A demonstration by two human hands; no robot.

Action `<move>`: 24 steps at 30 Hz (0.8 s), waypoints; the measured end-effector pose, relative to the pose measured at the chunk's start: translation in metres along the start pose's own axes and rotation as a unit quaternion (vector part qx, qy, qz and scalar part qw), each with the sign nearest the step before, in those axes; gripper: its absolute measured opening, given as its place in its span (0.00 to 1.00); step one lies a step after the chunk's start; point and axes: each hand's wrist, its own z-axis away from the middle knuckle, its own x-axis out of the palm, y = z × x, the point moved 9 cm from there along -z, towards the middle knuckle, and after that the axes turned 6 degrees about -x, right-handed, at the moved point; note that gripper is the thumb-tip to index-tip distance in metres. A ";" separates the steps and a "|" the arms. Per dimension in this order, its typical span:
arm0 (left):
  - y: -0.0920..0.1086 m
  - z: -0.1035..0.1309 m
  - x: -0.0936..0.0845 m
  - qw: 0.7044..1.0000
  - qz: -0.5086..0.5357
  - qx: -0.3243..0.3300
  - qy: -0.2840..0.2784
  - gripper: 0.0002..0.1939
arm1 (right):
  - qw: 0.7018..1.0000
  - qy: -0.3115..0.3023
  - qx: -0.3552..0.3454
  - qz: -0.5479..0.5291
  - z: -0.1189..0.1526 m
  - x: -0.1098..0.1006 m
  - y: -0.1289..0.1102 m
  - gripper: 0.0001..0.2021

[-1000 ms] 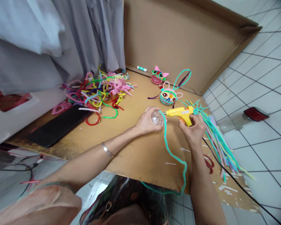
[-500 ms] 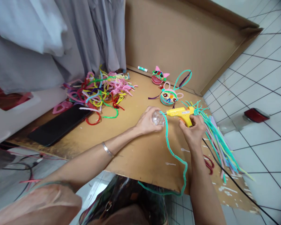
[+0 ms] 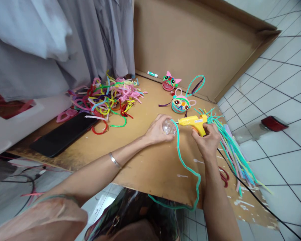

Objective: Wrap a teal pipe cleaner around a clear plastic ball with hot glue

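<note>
My left hand [image 3: 158,130] is closed around a small clear ball [image 3: 169,127] over the middle of the board. A long teal pipe cleaner [image 3: 180,157] lies against the ball's right side, curving down past the board's front edge. In my right hand [image 3: 208,138] is a yellow glue gun [image 3: 193,121], its nozzle pointing left and meeting the pipe cleaner near its top end. Behind the gun sits a decorated ball face [image 3: 181,103] with pink loop ears. Farther back is a second face [image 3: 169,82] with pink pointed ears.
Tangled coloured pipe cleaners [image 3: 110,97] lie at the left beside a black phone [image 3: 65,134]. Straight pipe cleaners [image 3: 233,150] spread along the right edge, near red-handled scissors [image 3: 224,176] and a black cord [image 3: 251,194]. A green-white tube [image 3: 153,74] rests by the cardboard wall [image 3: 185,47].
Almost nothing differs; the clear ball and the upper part of the teal pipe cleaner have shifted very slightly left.
</note>
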 end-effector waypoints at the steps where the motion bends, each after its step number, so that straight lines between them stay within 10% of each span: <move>1: 0.000 0.000 0.000 1.000 0.001 0.003 0.001 0.33 | 1.000 0.005 0.001 0.003 0.000 0.000 0.000 0.09; 24: 0.000 0.001 0.003 1.000 0.015 0.001 -0.010 0.34 | 1.000 0.008 0.006 -0.007 0.000 0.000 0.002 0.09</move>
